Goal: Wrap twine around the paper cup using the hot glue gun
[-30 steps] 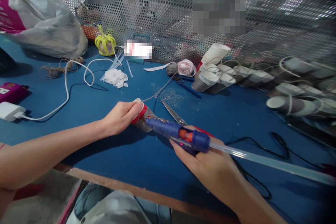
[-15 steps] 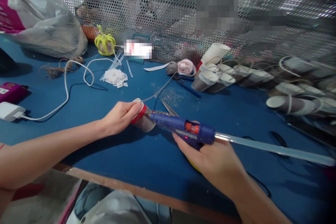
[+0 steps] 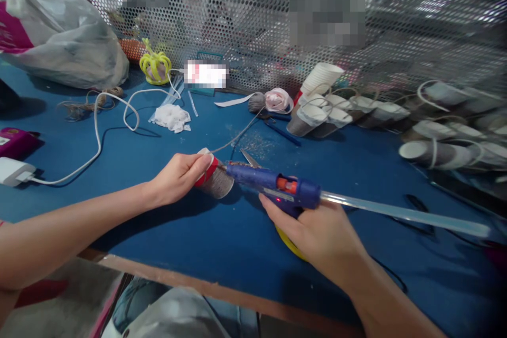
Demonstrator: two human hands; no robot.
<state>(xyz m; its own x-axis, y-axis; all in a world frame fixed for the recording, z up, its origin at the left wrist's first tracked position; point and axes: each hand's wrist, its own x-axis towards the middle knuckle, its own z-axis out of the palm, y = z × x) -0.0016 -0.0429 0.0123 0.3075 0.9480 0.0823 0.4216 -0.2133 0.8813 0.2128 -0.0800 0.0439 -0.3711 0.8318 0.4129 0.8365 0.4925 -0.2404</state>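
Held in my left hand point(image 3: 179, 177) is a small paper cup point(image 3: 220, 184) wrapped in grey-brown cord, with a red band near its rim; it lies tilted above the table. My right hand point(image 3: 322, 232) is closed round the handle of a blue glue gun point(image 3: 261, 180). A long clear glue stick point(image 3: 404, 214) juts from the gun's back, and a small red light glows on its side. The nozzle meets the cup by the red band; exact contact is hard to see. Grey cord point(image 3: 237, 134) runs from the cup to a ball of yarn point(image 3: 257, 102). Scissors point(image 3: 291, 243) lie partly hidden under the gun.
Cord-wrapped cups with handles point(image 3: 312, 116) stand at the back right before a perforated metal screen point(image 3: 245, 26). Pliers point(image 3: 283, 133), a pink ribbon roll point(image 3: 279, 100), white scraps point(image 3: 171, 117) and a yellow basket-like ornament point(image 3: 155, 67) lie behind. A white charger cable point(image 3: 97, 132) crosses the left side.
The view has shifted slightly. The glue gun tilts a little differently, its stick's far end now nearer the middle. Both hands keep their holds on the cup and gun.
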